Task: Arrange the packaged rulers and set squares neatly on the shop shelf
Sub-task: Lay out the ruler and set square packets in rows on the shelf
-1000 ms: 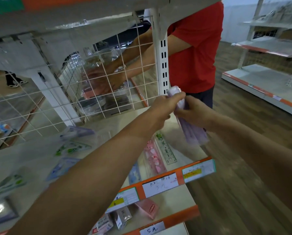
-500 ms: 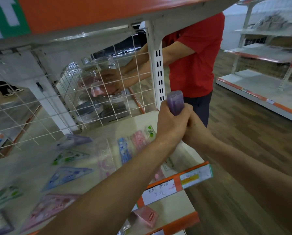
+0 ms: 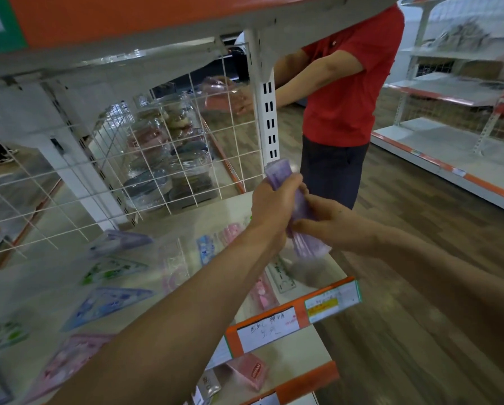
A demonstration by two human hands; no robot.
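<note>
Rulers, a purple packaged bundle we held upright a moment ago, now tilt above the right end of the shelf, our left hand gripping the top, our right hand pinching the lower packs, so laying them down seems near.

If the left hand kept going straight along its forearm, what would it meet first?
Probably the other person's dark trousers, just right of the white upright; depth is unclear.

Purple ruler pack, orange shelf edge strip, white wire grid, another person's red shirt.
</note>
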